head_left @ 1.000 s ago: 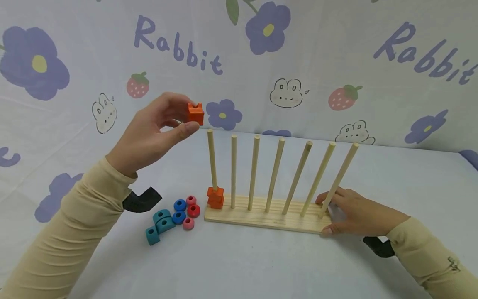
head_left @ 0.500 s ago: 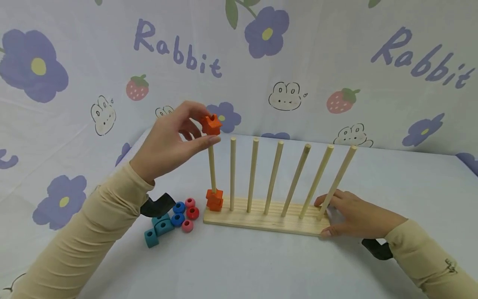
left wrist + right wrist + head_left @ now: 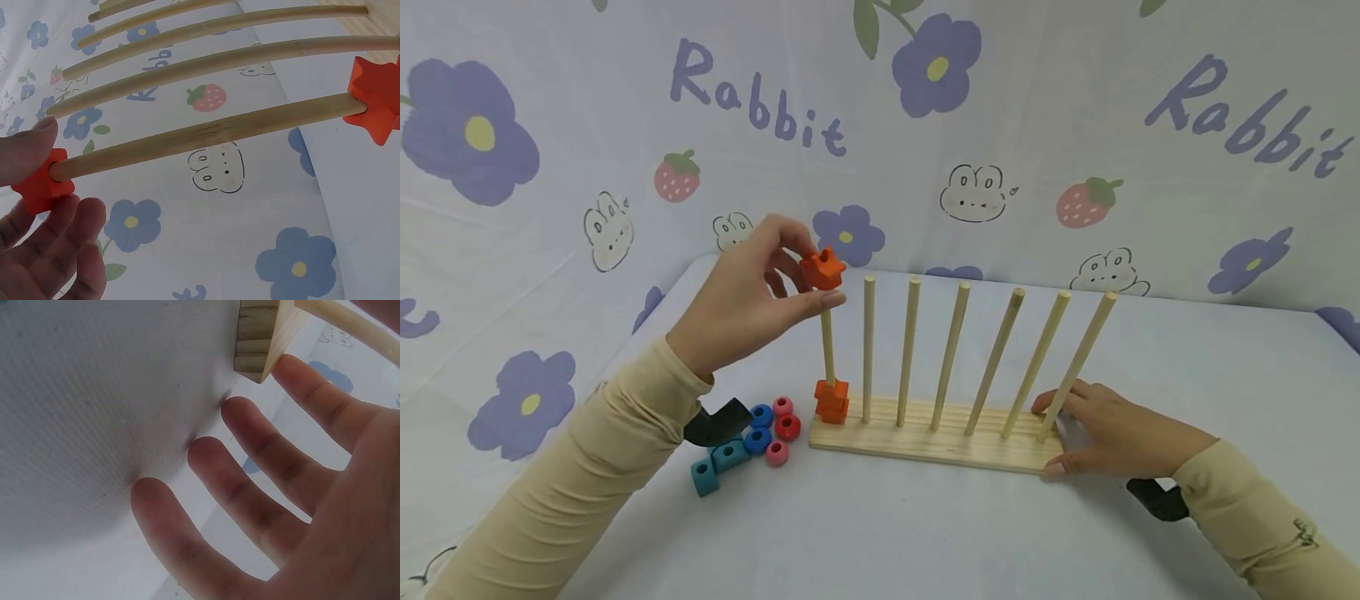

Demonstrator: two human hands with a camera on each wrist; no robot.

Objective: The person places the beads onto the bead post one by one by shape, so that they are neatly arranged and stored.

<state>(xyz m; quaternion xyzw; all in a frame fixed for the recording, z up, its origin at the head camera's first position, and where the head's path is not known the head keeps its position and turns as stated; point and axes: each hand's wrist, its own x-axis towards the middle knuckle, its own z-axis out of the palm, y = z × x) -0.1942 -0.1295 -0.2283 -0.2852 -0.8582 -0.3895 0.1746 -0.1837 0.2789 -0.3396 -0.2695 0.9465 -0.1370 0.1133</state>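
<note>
My left hand [image 3: 741, 300] pinches an orange star-shaped bead [image 3: 824, 268] between thumb and fingers, at the top of the leftmost wooden peg [image 3: 827, 346]. In the left wrist view the peg's tip sits in the hole of the held bead [image 3: 39, 195]. Further orange star beads [image 3: 832, 402] are stacked at the foot of this same peg. At the other end, my right hand [image 3: 1123, 429] grips the pegged wooden base [image 3: 925, 447], thumb at the front corner and index finger at the back edge. The right wrist view shows its other fingers [image 3: 215, 459] spread beside the base end.
Several bare pegs [image 3: 913, 350] stand in a row along the base. Left of it lie teal arched beads [image 3: 727, 454], blue round beads [image 3: 758, 441], and red and pink round beads [image 3: 787, 427]. A patterned cloth [image 3: 880, 125] hangs behind the white tabletop [image 3: 895, 533].
My left hand has moved right and down, bringing the orange star bead from beside the leftmost peg onto its top and slightly down it. The right hand keeps its place on the base.
</note>
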